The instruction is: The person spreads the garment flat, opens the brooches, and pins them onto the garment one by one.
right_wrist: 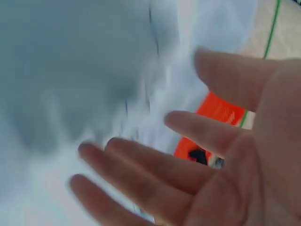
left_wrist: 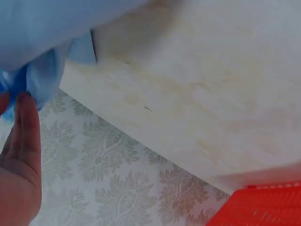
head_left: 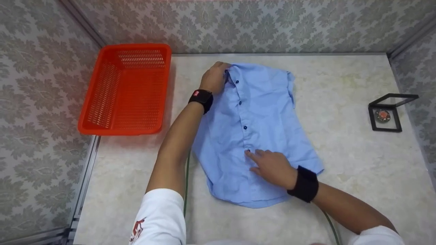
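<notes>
A light blue sleeveless-looking shirt [head_left: 272,112] with dark buttons down its front lies spread on the table. At its top left edge, the left hand [head_left: 214,77] grips the cloth; in the left wrist view that hand [left_wrist: 21,155] has fabric between thumb and fingers. The right hand [head_left: 272,167] is over the lower front, its index fingertip at a low button [head_left: 248,150]. Its fingers look spread and loosely extended in the right wrist view, where the shirt [right_wrist: 70,70] is blurred.
A red plastic basket [head_left: 136,131] stands left of the shirt. At the right, a small black frame-like case [head_left: 385,128] with its lid raised holds a round ornament [head_left: 383,115]. Patterned walls [head_left: 238,27] border the pale table [head_left: 340,85]. A green cord [head_left: 186,183] runs by the left arm.
</notes>
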